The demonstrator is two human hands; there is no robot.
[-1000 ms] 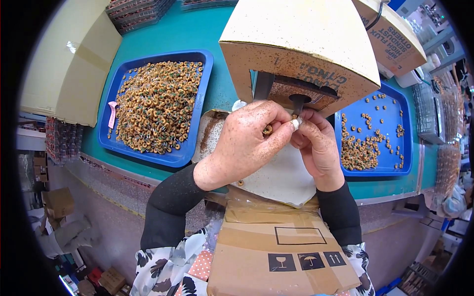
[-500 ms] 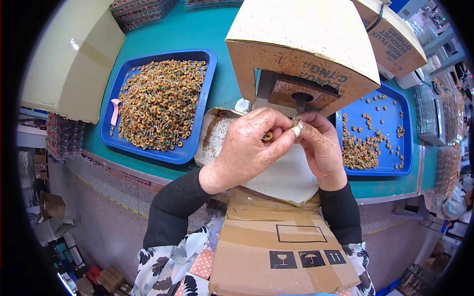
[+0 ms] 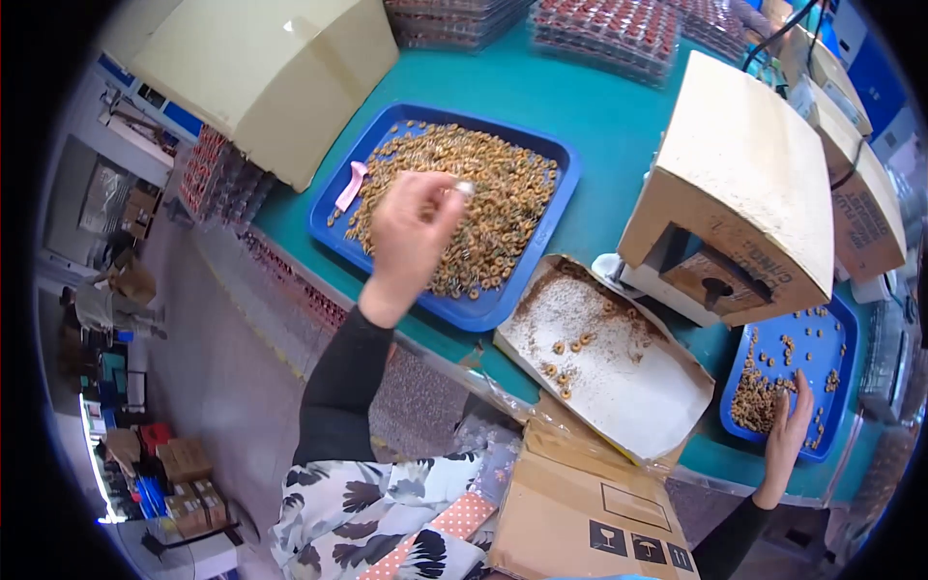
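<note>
My left hand (image 3: pixel 411 237) is over the heaped blue tray (image 3: pixel 564 184) on the left, its thumb and forefinger bent together in a pinch. A small white patch shows at the fingertips; motion blur hides what they hold, if anything. Beneath it lies a deep heap of small copper-coloured wound ring coils (image 3: pixel 503 227). My right hand (image 3: pixel 795 425) reaches into the smaller blue tray (image 3: pixel 839 338) on the right, fingers stretched out, the tips beside the loose ring coils (image 3: pixel 754 401) there. No coil shows in its grip.
Between the trays lies a dusty white cardboard tray (image 3: pixel 619 406) with several coils. Behind it stands a cardboard box (image 3: pixel 735 184) with a cut-out around a dark fixture. A pink scoop (image 3: pixel 352 188) lies in the left tray. Another box (image 3: pixel 290 77) and stacked plastic trays (image 3: pixel 609 39) stand behind.
My hands have parted from in front of the box's opening: the left moved to the left tray, the right to the right tray. The view has swung left, and the white tray's coils now show.
</note>
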